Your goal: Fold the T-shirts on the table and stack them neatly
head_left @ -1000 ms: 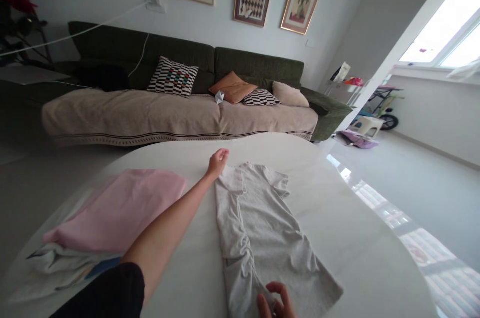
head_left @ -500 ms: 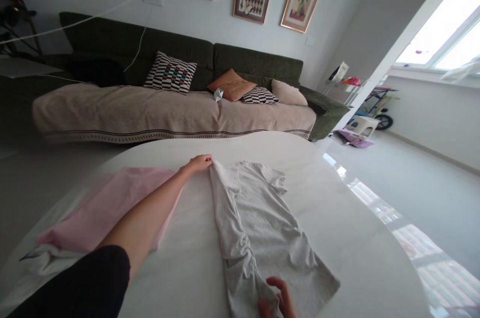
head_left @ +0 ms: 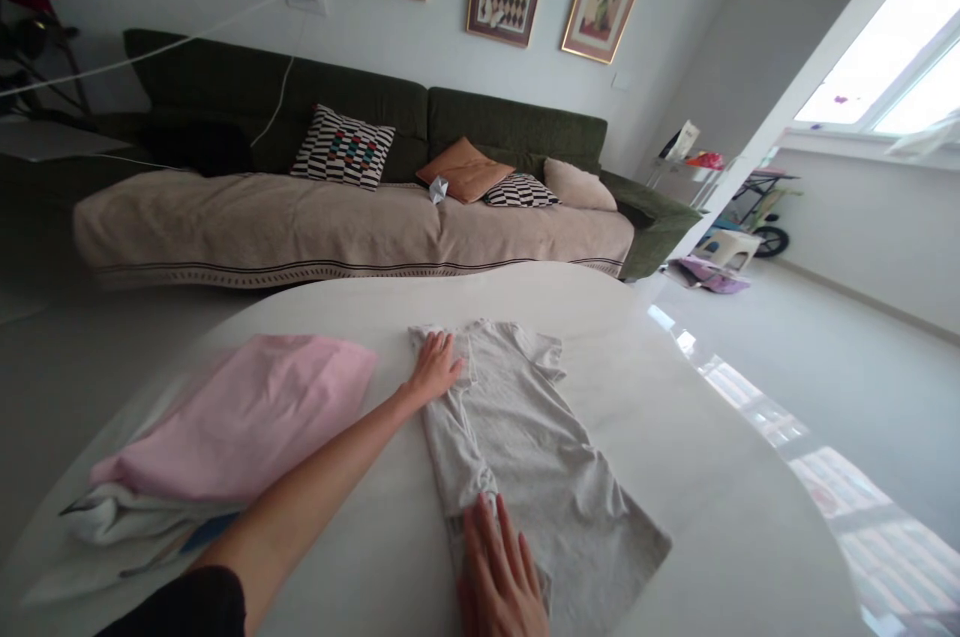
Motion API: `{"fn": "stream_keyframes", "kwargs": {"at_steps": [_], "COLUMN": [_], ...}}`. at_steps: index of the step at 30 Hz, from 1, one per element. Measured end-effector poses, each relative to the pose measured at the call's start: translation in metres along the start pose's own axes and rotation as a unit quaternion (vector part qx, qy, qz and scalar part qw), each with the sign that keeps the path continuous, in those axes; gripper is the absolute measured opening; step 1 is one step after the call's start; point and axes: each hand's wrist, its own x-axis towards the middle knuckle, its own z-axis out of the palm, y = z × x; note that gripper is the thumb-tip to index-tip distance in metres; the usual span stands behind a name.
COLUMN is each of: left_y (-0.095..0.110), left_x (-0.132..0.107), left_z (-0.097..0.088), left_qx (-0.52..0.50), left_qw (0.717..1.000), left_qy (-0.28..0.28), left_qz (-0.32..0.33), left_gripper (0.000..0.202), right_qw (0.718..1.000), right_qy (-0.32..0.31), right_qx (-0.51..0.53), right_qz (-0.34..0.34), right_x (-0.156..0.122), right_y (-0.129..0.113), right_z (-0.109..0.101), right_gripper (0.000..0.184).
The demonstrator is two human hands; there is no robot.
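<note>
A light grey short-sleeved shirt (head_left: 551, 447) lies on the white table (head_left: 735, 477), its left side folded over toward the middle. My left hand (head_left: 435, 369) rests open on the folded part near the shirt's far left corner, fingers spread on the cloth. Closer to me, my right hand (head_left: 501, 567) lies flat and open over the folded side, just below some gathered wrinkles. Left of the shirt, a folded pink garment (head_left: 247, 417) sits on top of some white cloth (head_left: 120, 517), partly behind my left forearm.
Beyond the table's far edge stands a dark green sofa (head_left: 517, 122) with a beige cover (head_left: 337, 227) and several cushions. A small white stool (head_left: 727, 247) and a purple item (head_left: 712, 275) are on the floor at the right.
My left hand has let go of the shirt's far corner and moved right and nearer onto the cloth. My right hand has moved left and flattened on the folded side.
</note>
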Motion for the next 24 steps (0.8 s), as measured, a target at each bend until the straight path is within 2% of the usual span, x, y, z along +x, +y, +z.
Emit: {"fn": "stream_keyframes", "kwargs": {"at_steps": [2,5,10,13,15,17,21,24], "left_y": [0.004,0.001,-0.006,0.0,0.008,0.018,0.026,0.021], "left_x": [-0.008,-0.008,0.007,0.011,0.008,0.0,-0.022,-0.031], "left_z": [0.011,0.015,0.009,0.003,0.0,-0.001,0.005,0.013], "left_qx": [0.003,-0.008,-0.029,-0.019,-0.009,-0.003,0.001,0.013], "left_qw": [1.0,0.999,0.998,0.997,0.997,0.998,0.999,0.998], "left_qy": [-0.018,-0.037,-0.053,-0.076,-0.079,-0.059,-0.037,-0.055], "left_qz": [0.001,0.011,0.015,0.005,-0.001,0.01,0.03,0.02], "left_gripper": [0.054,0.057,0.055,0.055,0.053,0.05,0.047,0.044], "right_qw": [0.999,0.999,0.999,0.997,0.991,0.981,0.956,0.922], "right_qy": [-0.024,-0.026,-0.037,-0.054,-0.06,-0.046,0.032,0.022], "right_qx": [-0.022,-0.035,-0.011,0.048,0.12,0.184,0.231,0.25], "right_qz": [0.011,0.024,0.031,0.018,0.009,0.035,0.18,0.295], "right_x": [-0.001,-0.005,-0.007,-0.006,-0.001,0.011,0.062,0.117], "right_y": [-0.007,-0.016,-0.04,-0.04,-0.022,0.009,0.089,0.139], "right_z": [0.008,0.014,0.021,0.013,-0.003,-0.026,-0.067,-0.075], "right_gripper": [0.049,0.056,0.069,0.066,0.053,0.042,0.034,0.027]}}
